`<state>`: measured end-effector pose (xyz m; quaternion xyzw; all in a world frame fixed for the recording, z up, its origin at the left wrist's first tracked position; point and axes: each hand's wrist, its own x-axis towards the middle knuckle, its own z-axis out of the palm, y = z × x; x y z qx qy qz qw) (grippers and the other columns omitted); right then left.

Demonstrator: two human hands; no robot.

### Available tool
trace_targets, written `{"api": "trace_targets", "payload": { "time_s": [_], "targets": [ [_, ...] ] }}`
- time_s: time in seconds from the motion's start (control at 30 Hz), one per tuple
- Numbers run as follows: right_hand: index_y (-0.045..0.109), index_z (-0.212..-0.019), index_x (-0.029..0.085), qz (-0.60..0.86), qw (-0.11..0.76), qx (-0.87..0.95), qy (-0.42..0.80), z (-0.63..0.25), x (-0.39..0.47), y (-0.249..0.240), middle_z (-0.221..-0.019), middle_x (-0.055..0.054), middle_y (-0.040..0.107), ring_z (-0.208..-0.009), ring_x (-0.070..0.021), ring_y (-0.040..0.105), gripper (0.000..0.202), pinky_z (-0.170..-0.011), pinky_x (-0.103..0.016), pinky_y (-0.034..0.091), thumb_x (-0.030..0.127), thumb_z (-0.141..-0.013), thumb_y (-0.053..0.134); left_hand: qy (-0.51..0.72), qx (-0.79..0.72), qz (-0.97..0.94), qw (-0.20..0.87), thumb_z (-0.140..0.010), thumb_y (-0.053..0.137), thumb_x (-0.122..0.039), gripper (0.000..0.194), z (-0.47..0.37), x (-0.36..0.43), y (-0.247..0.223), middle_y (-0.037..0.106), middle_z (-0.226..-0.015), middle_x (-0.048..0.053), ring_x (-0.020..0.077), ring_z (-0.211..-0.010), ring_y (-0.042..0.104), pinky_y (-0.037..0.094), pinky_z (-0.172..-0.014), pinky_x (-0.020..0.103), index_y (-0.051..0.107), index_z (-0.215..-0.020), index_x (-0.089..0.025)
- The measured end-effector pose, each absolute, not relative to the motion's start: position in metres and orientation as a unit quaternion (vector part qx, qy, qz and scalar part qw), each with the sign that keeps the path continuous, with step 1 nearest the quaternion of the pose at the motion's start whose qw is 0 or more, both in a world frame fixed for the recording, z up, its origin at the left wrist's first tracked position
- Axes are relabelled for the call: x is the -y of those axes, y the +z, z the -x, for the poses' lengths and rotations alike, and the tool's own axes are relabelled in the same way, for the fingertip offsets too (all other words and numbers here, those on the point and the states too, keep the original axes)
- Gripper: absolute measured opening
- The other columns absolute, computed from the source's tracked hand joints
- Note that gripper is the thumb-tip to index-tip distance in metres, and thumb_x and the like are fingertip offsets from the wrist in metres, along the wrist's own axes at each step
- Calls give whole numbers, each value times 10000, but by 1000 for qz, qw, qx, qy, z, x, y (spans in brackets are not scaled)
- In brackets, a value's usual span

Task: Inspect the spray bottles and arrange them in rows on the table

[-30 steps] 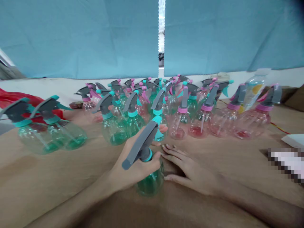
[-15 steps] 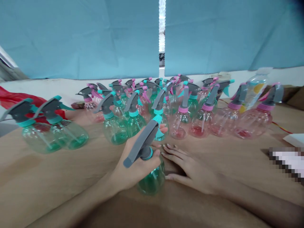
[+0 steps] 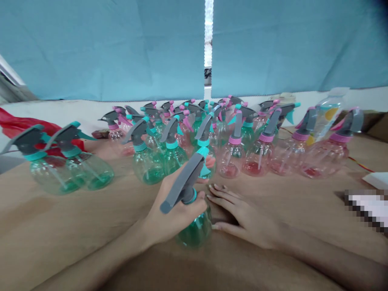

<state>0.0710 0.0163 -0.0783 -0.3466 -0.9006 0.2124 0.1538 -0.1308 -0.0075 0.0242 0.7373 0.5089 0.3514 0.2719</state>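
Note:
A green spray bottle (image 3: 195, 230) with a grey trigger head and turquoise collar stands on the table in front of me. My left hand (image 3: 174, 204) is closed round its neck, the thumb near the collar and fingers on the far side by the turquoise trigger. Just right of the bottle, my right hand (image 3: 242, 210) lies on the table with its fingers stretched out; whether the thumb tip touches the bottle I cannot tell. Ahead stand more green spray bottles (image 3: 148, 165) and pink spray bottles (image 3: 256, 159) in rows, several holding a little liquid.
Two green spray bottles (image 3: 93, 169) stand apart at the left, before a red cloth or bag (image 3: 27, 121). A clear drink bottle (image 3: 329, 109) is at the back right. A blurred-out flat object (image 3: 368, 206) lies at the right edge. Blue sheeting (image 3: 106, 48) hangs behind the table.
The whole view has shifted very slightly. Both hands and the held spray bottle stay in practically the same place.

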Motion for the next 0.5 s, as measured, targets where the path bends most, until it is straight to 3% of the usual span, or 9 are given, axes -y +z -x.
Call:
{"api": "trace_targets", "payload": {
  "time_s": [0.17,0.3,0.5],
  "targets": [
    [347,-1447,190,352,154,898,214,-70,-16,-77,-1532,-59,289,-1414,-235,238,703,-1152,-455,245,608,-889,436,356,-485,-745,289,-734,485,-236,577,131,7,25,668,-893,16,144,-633,601,519,-617,235,491,-1311,-211],
    [342,-1449,202,349,157,899,213,-70,-17,-79,-1534,-53,288,-1416,-230,230,697,-1155,-449,239,604,-889,440,344,-493,-738,308,-722,482,-253,584,132,7,26,649,-762,-11,125,-502,539,510,-549,237,486,-1305,-216],
    [329,-1456,212,345,162,900,211,-72,-18,-82,-1533,-59,293,-1416,-235,230,694,-1154,-451,235,595,-891,449,354,-486,-735,313,-711,486,-245,552,129,6,29,652,-776,-31,102,-462,506,543,-692,261,500,-1263,-233]
  ]
}}
